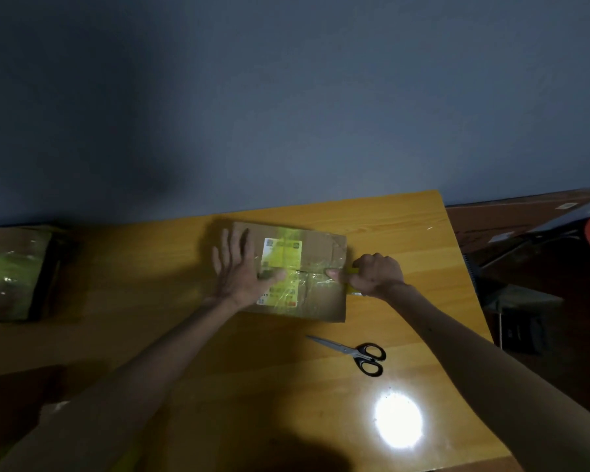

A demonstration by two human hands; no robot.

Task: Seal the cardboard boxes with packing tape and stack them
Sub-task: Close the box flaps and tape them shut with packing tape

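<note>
A flat cardboard box [324, 301] with a yellow-tinted label lies on the wooden table [171, 267] near its far edge. My left hand [241, 270] presses flat on the box's left part, fingers spread. My right hand [372, 272] grips a roll of packing tape [352, 290] at the box's right edge, thumb pointing along the seam. A strip of clear tape [307, 275] runs across the box's middle seam between the two hands. Most of the roll is hidden by the fingers.
Black-handled scissors [358, 356] lie on the table in front of the box. Another taped box [11, 274] stands at the far left. A cardboard piece [58, 424] lies near left. Dark furniture [525, 233] sits beyond the table's right edge. A lamp glare [397, 422] marks the near surface.
</note>
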